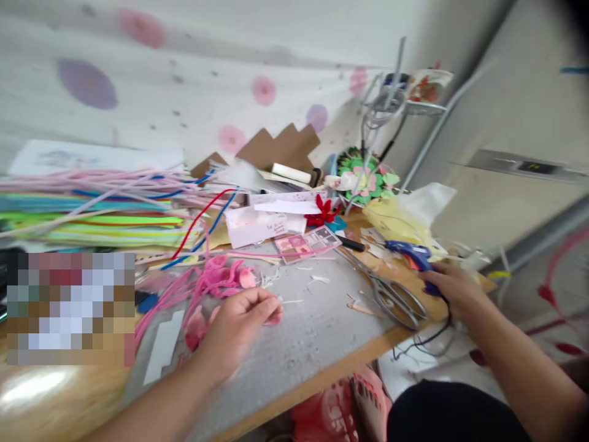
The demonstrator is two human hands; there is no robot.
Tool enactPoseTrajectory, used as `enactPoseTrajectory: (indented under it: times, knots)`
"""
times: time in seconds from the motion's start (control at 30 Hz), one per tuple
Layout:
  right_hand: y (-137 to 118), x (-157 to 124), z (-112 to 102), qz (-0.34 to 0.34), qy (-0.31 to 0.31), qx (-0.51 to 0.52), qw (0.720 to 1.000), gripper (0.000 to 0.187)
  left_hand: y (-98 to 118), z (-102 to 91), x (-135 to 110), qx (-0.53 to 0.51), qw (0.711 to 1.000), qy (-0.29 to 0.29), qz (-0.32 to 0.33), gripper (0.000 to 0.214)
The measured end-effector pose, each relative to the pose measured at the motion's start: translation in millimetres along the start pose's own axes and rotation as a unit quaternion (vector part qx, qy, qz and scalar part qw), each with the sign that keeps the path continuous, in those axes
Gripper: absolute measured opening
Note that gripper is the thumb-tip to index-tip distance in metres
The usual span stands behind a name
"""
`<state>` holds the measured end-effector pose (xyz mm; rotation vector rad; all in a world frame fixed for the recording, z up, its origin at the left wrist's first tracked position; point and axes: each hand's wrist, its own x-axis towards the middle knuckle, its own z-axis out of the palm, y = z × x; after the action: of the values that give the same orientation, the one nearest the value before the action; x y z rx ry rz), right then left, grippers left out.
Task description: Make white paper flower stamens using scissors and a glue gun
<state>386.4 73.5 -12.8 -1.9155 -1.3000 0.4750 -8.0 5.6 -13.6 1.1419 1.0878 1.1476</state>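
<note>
My left hand (243,319) is over the grey mat (304,344), its thumb and fingers pinched on a small pink piece (275,316). A thin white strand sticks out to the right of the fingertips. Beside this hand lie pink petal-like pieces (197,328) and a bundle of pink fuzzy stems (216,276). At the right, my right hand (453,285) is wrapped round the handle of a blue glue gun (411,250), whose nozzle points left. A dark cord hangs below it. Large metal scissors (391,298) lie between the two hands.
Many coloured fuzzy stems (92,202) are piled at the back left. Behind the mat are a white box (255,227), a red flower (322,212) and brown cardboard (280,147). A metal rack (426,109) stands at the back right. The table's wooden edge (294,393) runs along the front.
</note>
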Motion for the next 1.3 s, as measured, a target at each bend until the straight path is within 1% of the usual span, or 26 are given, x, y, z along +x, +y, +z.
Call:
enactPoseTrajectory:
  times: [0.07,0.1,0.13,0.17,0.2,0.23,0.27,0.33,0.37,0.43,0.47,0.53,0.57,0.6,0.67,0.77,0.93,1.1,1.3]
  knots:
    - [-19,-20,5,-0.013,-0.032,0.076,0.996,0.026,-2,-0.6,0,-0.009,1.000,0.008,0.005,0.018]
    - [-29,-31,10,-0.015,-0.049,0.125,0.991,0.027,-2,-0.8,0,-0.014,1.000,0.013,0.006,0.018]
    - [-37,-44,15,0.007,-0.076,0.209,0.975,0.027,-2,-0.9,0,-0.019,1.000,0.017,0.010,0.018]
    - [-45,-57,20,0.019,-0.114,0.260,0.959,0.028,-2,-0.9,0,-0.023,0.999,0.020,0.015,0.018]
    - [-51,-70,26,0.016,-0.151,0.289,0.945,0.030,-1,-0.8,0,-0.024,0.999,0.021,0.019,0.017]
    - [-57,-83,32,0.009,-0.186,0.302,0.935,0.031,0,-0.6,-1,-0.023,0.999,0.022,0.023,0.017]
    - [-61,-94,37,-0.005,-0.214,0.298,0.930,0.031,1,-0.5,-1,-0.019,0.999,0.025,0.023,0.017]
    - [-68,-113,47,-0.038,-0.250,0.263,0.931,0.026,4,-0.2,-2,-0.003,0.999,0.035,0.017,0.016]
    - [-72,-120,51,-0.062,-0.260,0.237,0.934,0.024,5,-0.2,-3,0.004,0.999,0.040,0.014,0.016]
    - [-78,-129,57,-0.143,-0.279,0.176,0.933,0.019,6,-0.5,-3,0.014,0.999,0.045,0.008,0.016]
    - [-82,-132,59,-0.193,-0.281,0.143,0.929,0.015,6,-0.8,-3,0.016,0.999,0.045,0.007,0.016]
    - [-90,-134,61,-0.295,-0.276,0.085,0.911,0.006,6,-1.3,-4,0.020,0.999,0.040,0.004,0.017]
    - [-95,-134,61,-0.332,-0.269,0.063,0.902,0.003,5,-1.6,-4,0.023,0.999,0.037,0.002,0.017]
    - [-99,-134,61,-0.358,-0.261,0.047,0.895,0.003,5,-1.8,-4,0.027,0.999,0.034,0.000,0.017]
    - [-105,-134,61,-0.385,-0.254,0.029,0.887,0.004,3,-2.3,-4,0.034,0.999,0.028,0.002,0.017]
    - [-110,-135,62,-0.394,-0.256,0.019,0.882,0.005,1,-2.9,-5,0.042,0.999,0.023,0.012,0.018]
    - [-110,-137,63,-0.402,-0.262,0.001,0.877,0.004,-1,-3.2,-5,0.035,0.999,0.012,0.007,0.018]
    - [-112,-138,62,-0.413,-0.269,-0.013,0.870,0.013,0,-3.0,-6,0.031,0.999,0.005,0.014,0.017]
    - [-114,-138,60,-0.417,-0.279,-0.015,0.865,0.007,3,-0.2,-8,-0.010,1.000,0.007,0.005,0.012]
